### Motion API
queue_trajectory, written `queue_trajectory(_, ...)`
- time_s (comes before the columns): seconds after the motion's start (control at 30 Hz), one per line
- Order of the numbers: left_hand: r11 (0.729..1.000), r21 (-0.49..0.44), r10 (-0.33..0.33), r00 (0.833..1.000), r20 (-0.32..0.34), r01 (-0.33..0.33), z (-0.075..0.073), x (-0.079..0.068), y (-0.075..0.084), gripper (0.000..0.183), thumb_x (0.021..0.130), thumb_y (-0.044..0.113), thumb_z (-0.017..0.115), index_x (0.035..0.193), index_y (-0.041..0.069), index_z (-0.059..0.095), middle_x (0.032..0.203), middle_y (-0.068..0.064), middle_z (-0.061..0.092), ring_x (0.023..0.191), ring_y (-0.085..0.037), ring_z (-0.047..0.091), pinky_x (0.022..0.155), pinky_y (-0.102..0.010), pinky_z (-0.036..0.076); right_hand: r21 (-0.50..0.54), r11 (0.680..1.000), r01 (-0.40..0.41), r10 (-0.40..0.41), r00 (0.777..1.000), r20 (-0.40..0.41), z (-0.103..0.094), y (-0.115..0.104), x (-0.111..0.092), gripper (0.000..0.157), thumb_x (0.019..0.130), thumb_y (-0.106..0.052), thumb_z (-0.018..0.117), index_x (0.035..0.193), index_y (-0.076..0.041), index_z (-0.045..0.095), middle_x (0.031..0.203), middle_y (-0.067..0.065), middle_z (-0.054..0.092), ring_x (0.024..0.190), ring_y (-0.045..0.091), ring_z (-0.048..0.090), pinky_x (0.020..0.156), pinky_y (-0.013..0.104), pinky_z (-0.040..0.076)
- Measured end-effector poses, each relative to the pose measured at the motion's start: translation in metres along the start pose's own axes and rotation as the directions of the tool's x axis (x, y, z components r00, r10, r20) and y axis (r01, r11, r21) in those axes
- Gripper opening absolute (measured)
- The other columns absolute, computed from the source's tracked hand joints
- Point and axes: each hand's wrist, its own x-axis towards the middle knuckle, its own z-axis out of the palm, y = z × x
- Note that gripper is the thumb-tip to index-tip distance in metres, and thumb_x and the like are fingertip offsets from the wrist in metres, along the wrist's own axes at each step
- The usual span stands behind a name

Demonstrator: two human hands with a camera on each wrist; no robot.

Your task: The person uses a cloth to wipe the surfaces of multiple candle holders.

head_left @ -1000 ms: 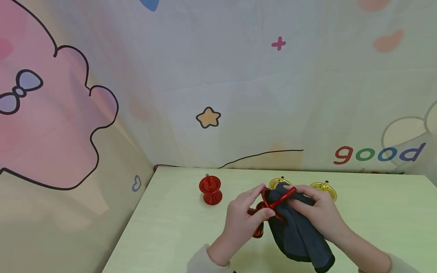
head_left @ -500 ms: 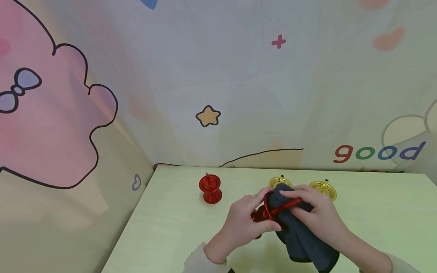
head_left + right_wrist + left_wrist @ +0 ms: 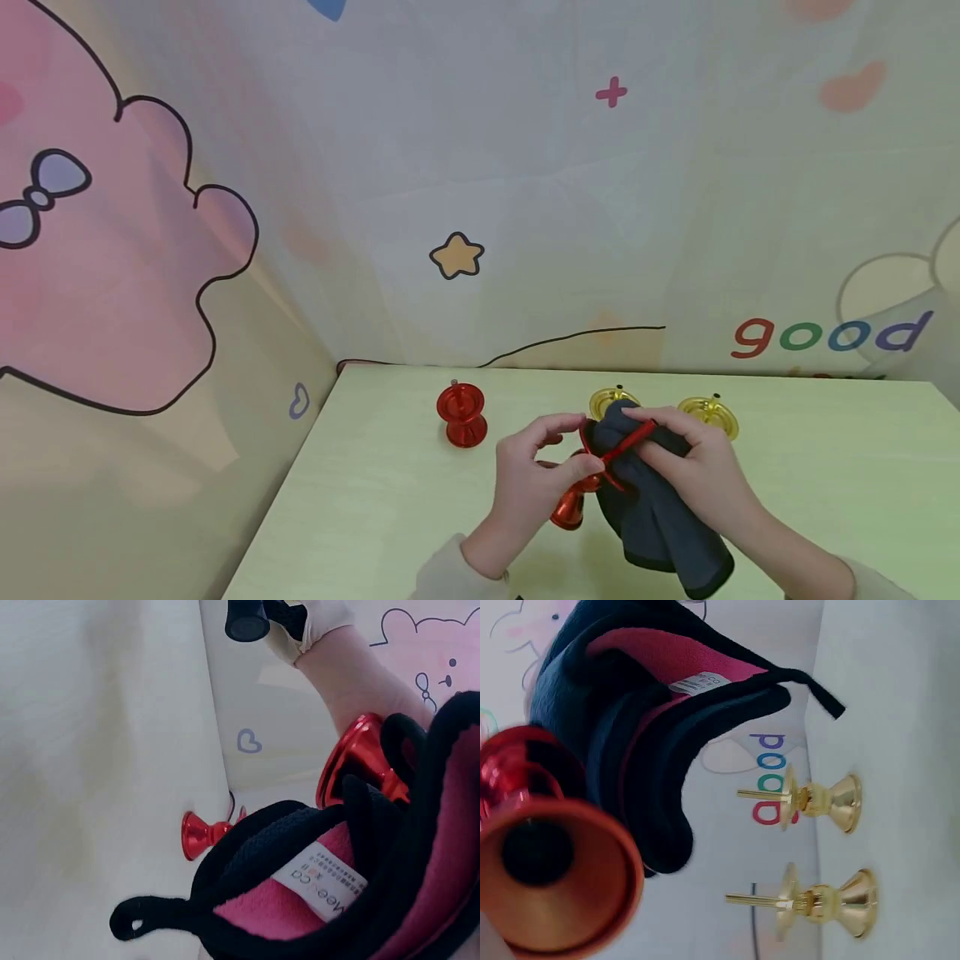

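In the head view my left hand (image 3: 521,483) grips a shiny red candlestick (image 3: 568,508), thumb and fingers at its dish. The candlestick is tilted, its red spike pointing up and right, its flared base low at the left. My right hand (image 3: 697,471) holds a dark navy cloth (image 3: 660,529) bunched against the dish and spike, fingertips near the spike's tip. In the left wrist view the hollow underside of the red base (image 3: 607,892) faces the camera. The right wrist view shows the cloth's pink lining and white label (image 3: 319,881).
A second red candlestick (image 3: 465,429) stands upright at the back left of the pale table (image 3: 360,500). Two gold candlesticks, one (image 3: 847,802) and another (image 3: 855,904), stand behind my hands. A printed fabric backdrop (image 3: 525,208) rises behind the table.
The candlestick shifted right and turned, then came back left, its base now showing below my left hand. The cloth moved along with it, staying against the dish and spike.
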Motion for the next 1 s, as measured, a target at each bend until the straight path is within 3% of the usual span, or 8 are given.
queue_trajectory(0.1,0.968,0.195,0.173,0.983,-0.065,-0.158,0.006,-0.003,0.003,0.040,0.076,0.030,0.066,0.108,0.007,0.064,0.095,-0.006,0.068,0.070,-0.010,0.063,0.055,-0.012,0.049,0.034,0.996,-0.079,0.079,0.997,0.008,0.001,0.000,0.000,0.029,0.080,-0.005,0.061,0.110,-0.006,0.061,0.102,0.007,0.064,0.081,-0.002,0.058,0.061,0.021,0.052)
queue_trajectory(0.23,0.767,0.534,0.421,0.907,0.002,-0.357,0.008,-0.007,0.006,0.050,0.083,0.042,0.053,0.114,0.004,0.059,0.097,-0.006,0.068,0.068,-0.007,0.063,0.064,-0.008,0.046,0.044,0.993,-0.112,0.112,0.994,0.009,0.002,-0.001,0.000,0.029,0.080,-0.003,0.060,0.110,-0.003,0.061,0.105,0.019,0.061,0.080,-0.006,0.057,0.060,0.021,0.052)
queue_trajectory(0.33,0.635,0.653,0.486,0.870,0.075,-0.411,0.008,-0.009,0.008,0.067,0.075,0.053,0.058,0.119,0.003,0.055,0.106,-0.005,0.065,0.071,-0.006,0.060,0.069,-0.012,0.047,0.032,0.995,-0.094,0.094,0.996,0.004,0.003,-0.002,0.000,0.029,0.080,-0.002,0.060,0.109,-0.003,0.061,0.104,0.018,0.062,0.080,-0.007,0.056,0.059,0.021,0.052)
queue_trajectory(0.43,0.590,0.685,0.498,0.860,0.108,-0.427,0.007,-0.009,0.009,0.082,0.062,0.057,0.068,0.121,0.003,0.052,0.110,-0.005,0.063,0.068,-0.004,0.058,0.068,-0.012,0.046,-0.014,0.999,-0.032,0.032,0.999,-0.009,0.004,-0.003,0.000,0.029,0.078,-0.001,0.062,0.107,-0.006,0.063,0.101,0.014,0.064,0.082,-0.008,0.054,0.061,0.019,0.051)
queue_trajectory(0.53,0.649,0.620,0.474,0.872,0.124,-0.441,0.004,-0.008,0.006,0.082,0.059,0.052,0.074,0.122,0.005,0.051,0.103,-0.003,0.066,0.063,-0.001,0.052,0.064,-0.007,0.043,-0.072,0.995,0.075,-0.076,0.997,-0.013,0.002,-0.003,0.001,0.032,0.074,0.002,0.065,0.104,-0.010,0.065,0.097,0.004,0.065,0.086,-0.009,0.052,0.066,0.015,0.050)
queue_trajectory(0.73,0.984,-0.008,0.171,0.916,0.362,-0.181,-0.010,-0.002,0.000,0.072,0.067,0.013,0.077,0.131,0.013,0.043,0.105,-0.007,0.065,0.072,0.001,0.059,0.058,-0.015,0.050,-0.095,0.929,0.357,-0.352,0.934,0.065,-0.006,-0.001,0.002,0.046,0.064,0.011,0.069,0.102,-0.015,0.066,0.096,-0.001,0.062,0.089,-0.003,0.052,0.071,0.010,0.047)
queue_trajectory(0.83,0.978,-0.210,0.074,0.906,0.417,0.016,-0.013,0.000,-0.003,0.069,0.071,0.010,0.072,0.133,0.014,0.041,0.115,-0.013,0.059,0.082,-0.004,0.063,0.063,-0.028,0.054,-0.100,0.891,0.442,-0.436,0.896,0.081,-0.007,-0.002,0.003,0.050,0.062,0.013,0.070,0.103,-0.015,0.066,0.097,0.000,0.061,0.090,0.000,0.053,0.070,0.010,0.047)
queue_trajectory(1.0,0.956,-0.292,0.106,0.918,0.381,0.011,-0.011,0.000,-0.006,0.066,0.074,0.034,0.069,0.131,0.011,0.043,0.114,-0.017,0.059,0.085,-0.006,0.062,0.064,-0.031,0.054,-0.086,0.901,0.425,-0.416,0.903,0.105,-0.011,-0.002,0.003,0.049,0.065,0.011,0.069,0.107,-0.014,0.063,0.101,-0.002,0.059,0.093,0.000,0.051,0.071,0.014,0.049)
